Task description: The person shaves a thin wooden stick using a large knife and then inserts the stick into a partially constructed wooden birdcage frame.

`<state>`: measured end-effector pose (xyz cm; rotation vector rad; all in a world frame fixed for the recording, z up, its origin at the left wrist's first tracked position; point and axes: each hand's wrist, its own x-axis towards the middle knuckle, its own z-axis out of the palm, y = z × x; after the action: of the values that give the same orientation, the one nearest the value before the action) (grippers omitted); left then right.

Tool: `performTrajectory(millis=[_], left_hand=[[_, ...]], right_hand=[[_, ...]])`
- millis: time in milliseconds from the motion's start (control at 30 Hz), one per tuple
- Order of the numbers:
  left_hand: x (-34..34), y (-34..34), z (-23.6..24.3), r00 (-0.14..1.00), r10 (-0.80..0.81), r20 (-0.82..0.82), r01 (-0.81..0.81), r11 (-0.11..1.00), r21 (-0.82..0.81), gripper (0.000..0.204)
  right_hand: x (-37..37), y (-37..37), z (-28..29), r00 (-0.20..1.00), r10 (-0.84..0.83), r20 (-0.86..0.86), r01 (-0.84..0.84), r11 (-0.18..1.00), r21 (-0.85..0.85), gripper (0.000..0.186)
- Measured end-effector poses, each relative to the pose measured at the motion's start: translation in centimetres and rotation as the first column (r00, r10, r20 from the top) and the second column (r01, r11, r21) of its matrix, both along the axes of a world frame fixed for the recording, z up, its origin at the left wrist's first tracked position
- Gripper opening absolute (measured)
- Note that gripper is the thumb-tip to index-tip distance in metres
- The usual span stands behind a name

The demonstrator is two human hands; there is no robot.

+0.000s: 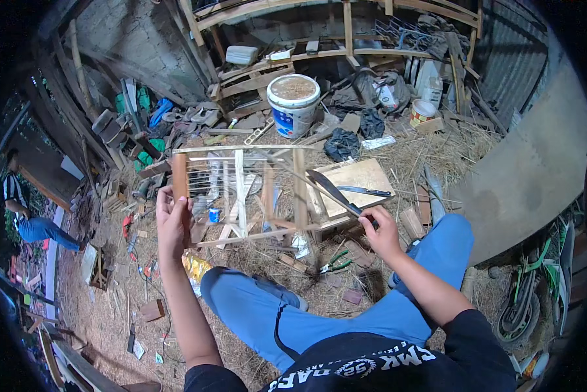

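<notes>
My left hand (pixel 174 219) is closed on the reddish end piece of a light wooden frame (pixel 240 189) with thin rods, which it holds up in front of me, slightly blurred. My right hand (pixel 382 228) grips the handle of a large dark knife (pixel 333 191). Its blade slants up and left to the right part of the frame; whether they touch I cannot tell. Just beyond that hand, a smaller knife (pixel 372 192) lies on a pale wooden board (pixel 359 171). Green-handled pliers (pixel 338 261) lie on the straw-covered ground between my legs.
A white bucket (pixel 292 111), dark bags (pixel 341 144) and scrap wood lie ahead. A large grey sheet (pixel 522 176) leans at the right above a green two-wheeler (pixel 535 281). Another person (pixel 25 215) in jeans is at the far left. Wooden rails run along the back wall.
</notes>
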<state>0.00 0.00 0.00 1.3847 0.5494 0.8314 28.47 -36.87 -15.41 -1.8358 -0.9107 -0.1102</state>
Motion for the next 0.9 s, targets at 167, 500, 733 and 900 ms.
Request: performTrajectory(millis=[167,500,733,900], left_hand=[[2.9,1.6,-4.2,0.908,0.351,-0.228,-0.193,0.836,0.514,0.025],[5.5,4.9,-21.2,0.474,0.569,-0.671,0.130,0.709,0.693,0.027],[5.1,5.9,-26.2,0.277,0.414,-0.867,0.312,0.815,0.489,0.043],[10.0,0.7,-22.8,0.413,0.488,-0.769,0.358,0.689,0.630,0.031]], right_hand=[[0.3,0.8,0.3,0.997,0.002,-0.082,-0.007,0.998,-0.058,0.010],[-0.3,2.0,-3.4,0.981,0.019,-0.193,-0.046,0.990,-0.135,0.015],[-0.1,2.4,-5.2,0.934,0.009,-0.357,-0.067,0.987,-0.149,0.013],[0.2,2.2,-6.1,0.897,-0.002,-0.441,-0.106,0.970,-0.219,0.015]])
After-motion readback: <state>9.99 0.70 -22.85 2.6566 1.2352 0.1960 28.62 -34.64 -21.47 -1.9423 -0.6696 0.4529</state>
